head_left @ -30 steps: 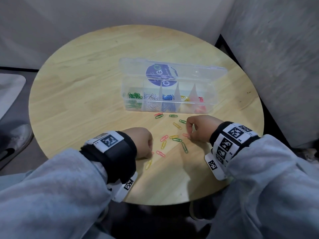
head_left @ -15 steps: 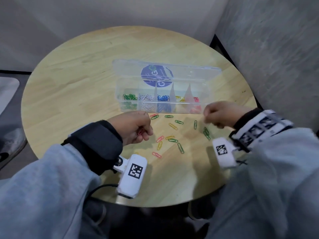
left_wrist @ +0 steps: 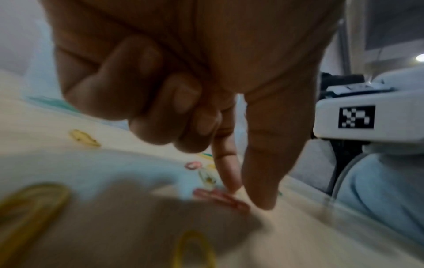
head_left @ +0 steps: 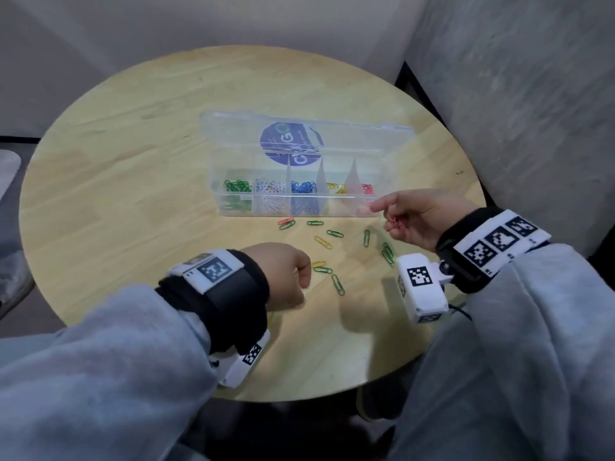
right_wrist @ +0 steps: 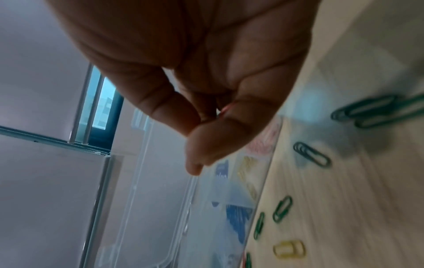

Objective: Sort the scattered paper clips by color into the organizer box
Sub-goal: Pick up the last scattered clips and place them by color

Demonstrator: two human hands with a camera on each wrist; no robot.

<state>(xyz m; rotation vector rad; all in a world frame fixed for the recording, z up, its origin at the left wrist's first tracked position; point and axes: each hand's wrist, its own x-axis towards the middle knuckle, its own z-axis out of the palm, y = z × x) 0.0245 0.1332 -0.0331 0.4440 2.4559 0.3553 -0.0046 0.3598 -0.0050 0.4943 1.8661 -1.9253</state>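
Note:
The clear organizer box (head_left: 392, 151) stands open mid-table, with green (head_left: 237, 187), white, blue, yellow and red clips (head_left: 367, 188) in separate compartments. My right hand (head_left: 394, 221) hovers just in front of the box's right end and pinches red paper clips (head_left: 396, 223); a bit of red shows between its fingertips (right_wrist: 223, 110). My left hand (head_left: 301, 277) is down on the table. Its thumb and forefinger tips (left_wrist: 263, 190) pinch the end of a pink paper clip (left_wrist: 220, 198) lying there, and its other fingers are curled. Several green and yellow clips (head_left: 322, 242) lie scattered between the hands.
The round wooden table (head_left: 133, 194) has bare wood to the left and behind the box. A red and green pair of clips (head_left: 287, 223) lies by the box front. A grey wall panel (head_left: 515, 94) stands close on the right.
My left hand, lifted half a second ago, has come back down onto the clips. My right hand rose from the table a second ago and now holds near the box's right end.

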